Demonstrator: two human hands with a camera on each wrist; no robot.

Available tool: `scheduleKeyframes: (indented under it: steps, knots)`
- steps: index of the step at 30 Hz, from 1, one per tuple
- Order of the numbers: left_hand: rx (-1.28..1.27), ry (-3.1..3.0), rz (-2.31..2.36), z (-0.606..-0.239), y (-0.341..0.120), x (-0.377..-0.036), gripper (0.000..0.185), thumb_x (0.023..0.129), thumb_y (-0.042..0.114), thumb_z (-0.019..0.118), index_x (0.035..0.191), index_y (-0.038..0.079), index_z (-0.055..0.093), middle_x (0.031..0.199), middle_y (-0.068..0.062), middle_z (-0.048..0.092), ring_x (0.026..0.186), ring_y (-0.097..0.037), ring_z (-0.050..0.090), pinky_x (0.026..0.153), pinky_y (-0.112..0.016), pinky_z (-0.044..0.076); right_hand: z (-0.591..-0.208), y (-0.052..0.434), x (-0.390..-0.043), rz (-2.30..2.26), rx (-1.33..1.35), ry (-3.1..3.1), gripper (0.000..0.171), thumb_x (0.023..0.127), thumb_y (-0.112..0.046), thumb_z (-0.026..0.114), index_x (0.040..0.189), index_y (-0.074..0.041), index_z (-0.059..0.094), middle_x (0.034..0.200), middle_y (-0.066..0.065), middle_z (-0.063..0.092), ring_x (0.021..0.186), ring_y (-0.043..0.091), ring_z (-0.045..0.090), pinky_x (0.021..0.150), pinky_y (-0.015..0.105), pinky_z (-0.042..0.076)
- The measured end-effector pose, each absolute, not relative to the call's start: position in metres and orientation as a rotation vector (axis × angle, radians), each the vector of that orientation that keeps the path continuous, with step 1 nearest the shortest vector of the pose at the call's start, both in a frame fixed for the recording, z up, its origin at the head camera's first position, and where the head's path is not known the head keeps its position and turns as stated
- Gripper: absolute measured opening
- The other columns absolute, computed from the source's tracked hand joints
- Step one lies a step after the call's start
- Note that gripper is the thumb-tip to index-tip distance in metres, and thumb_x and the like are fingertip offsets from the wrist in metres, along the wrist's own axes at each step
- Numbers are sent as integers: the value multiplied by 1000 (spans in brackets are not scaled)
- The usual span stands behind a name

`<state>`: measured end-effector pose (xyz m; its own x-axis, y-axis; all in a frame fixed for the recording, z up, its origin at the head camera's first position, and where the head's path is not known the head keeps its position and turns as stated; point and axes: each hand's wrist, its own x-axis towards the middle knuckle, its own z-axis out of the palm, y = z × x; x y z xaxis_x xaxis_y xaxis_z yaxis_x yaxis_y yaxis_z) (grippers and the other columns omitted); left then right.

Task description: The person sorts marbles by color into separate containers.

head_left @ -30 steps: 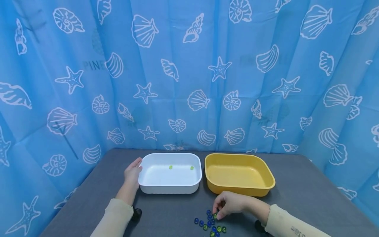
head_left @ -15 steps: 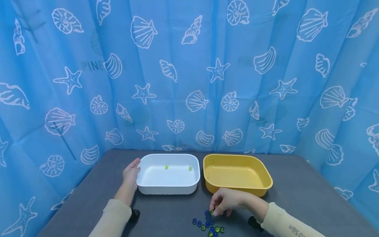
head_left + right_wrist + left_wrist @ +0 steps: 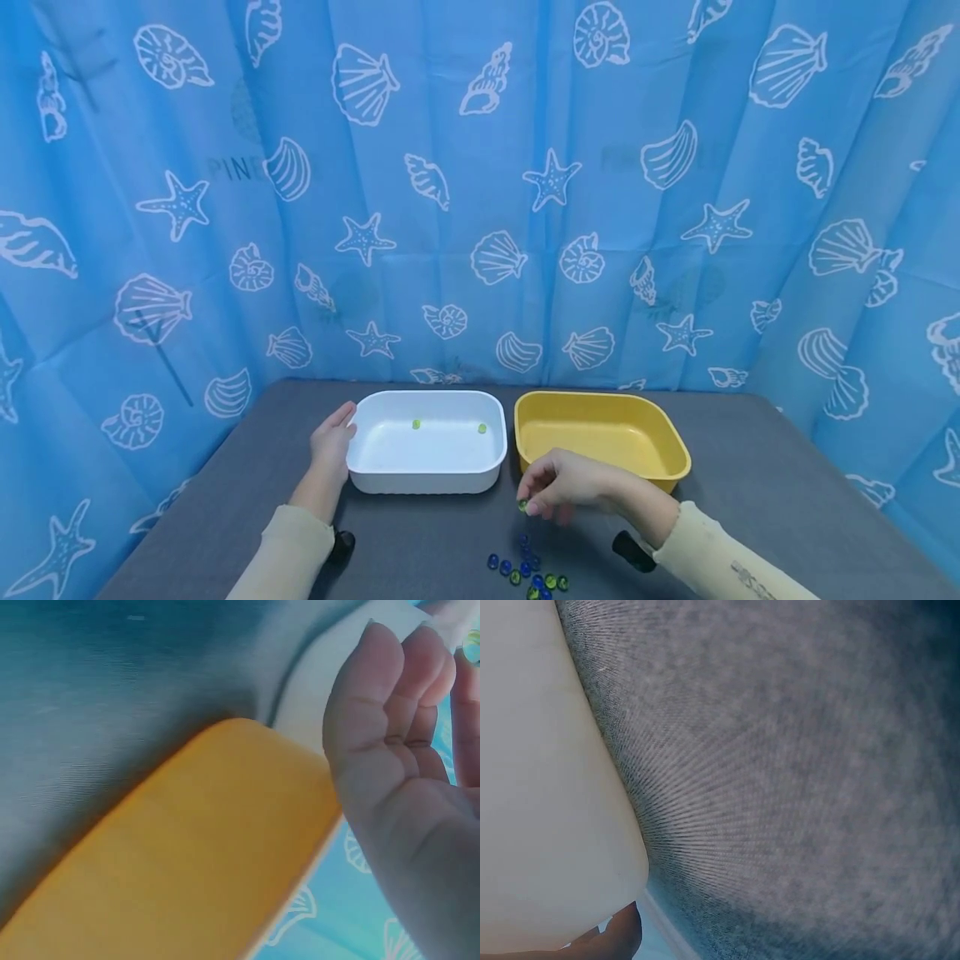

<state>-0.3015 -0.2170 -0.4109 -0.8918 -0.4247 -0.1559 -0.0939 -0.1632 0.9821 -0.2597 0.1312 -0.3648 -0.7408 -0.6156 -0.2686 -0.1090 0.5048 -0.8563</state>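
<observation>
My right hand (image 3: 570,483) pinches a green marble (image 3: 522,505) between thumb and fingertips, in front of the yellow basin (image 3: 600,398). In the right wrist view the marble (image 3: 472,646) shows at the right edge, beside my right hand (image 3: 409,750). Below that hand on the table lie several blue marbles (image 3: 492,561) and green marbles (image 3: 551,580). My left hand (image 3: 330,442) holds the left side of the white basin (image 3: 427,483), its fingers partly hidden. Two green marbles (image 3: 482,428) lie inside this basin. In the left wrist view, the basin wall (image 3: 547,787) hides most of the fingers.
Both basins stand side by side on a grey-covered table (image 3: 420,550), with a narrow gap between them. A blue curtain (image 3: 450,192) with white shell prints hangs behind and at both sides. A black wrist device (image 3: 633,552) is beside the right sleeve.
My right hand has lifted the green marble from the group and moved it up and left toward the basins. One marble in the white basin has shifted left. My left hand stays on the white basin.
</observation>
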Motion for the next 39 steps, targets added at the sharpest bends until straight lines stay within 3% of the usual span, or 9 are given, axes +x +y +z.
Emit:
scheduleKeyframes:
  steps: [12, 21, 28, 33, 39]
  knots:
    - [601, -1880, -2154, -415, -219, -304, 47, 104, 0, 33, 150, 3, 31, 155, -15, 29, 144, -29, 23, 115, -43, 22, -352, 109, -272, -1367, -531, 2159, 12, 89, -10, 70, 98, -1, 69, 81, 4, 61, 69, 17, 57, 66, 34, 55]
    - [617, -1893, -2064, -459, -237, -344, 47, 103, 1, 40, 149, 11, 39, 153, -8, 37, 142, -24, 30, 113, -41, 29, -348, 93, -283, -1503, -528, 2160, 19, 91, -15, 70, 104, -2, 68, 85, 6, 60, 74, 19, 57, 68, 30, 54]
    - [596, -1860, -2119, -423, -220, -311, 47, 103, -1, 36, 149, 3, 34, 154, -17, 32, 142, -31, 27, 113, -44, 25, -349, 82, -289, -1574, -489, 2143, 20, 91, -15, 69, 107, -1, 68, 87, 8, 60, 77, 21, 59, 70, 30, 54]
    - [592, -1872, -2116, -424, -221, -311, 47, 103, 0, 36, 150, 3, 33, 154, -16, 32, 143, -29, 26, 114, -43, 25, -352, 75, -294, -1614, -506, 2119, 20, 92, -13, 67, 108, 0, 67, 88, 8, 61, 80, 22, 60, 72, 32, 55]
    - [642, -1848, -2107, -417, -217, -308, 45, 103, 1, 39, 148, 3, 37, 152, -15, 35, 142, -28, 29, 112, -40, 28, -353, 63, -297, -1678, -507, 2086, 21, 95, -11, 63, 110, 4, 64, 96, 10, 66, 97, 32, 65, 85, 41, 55]
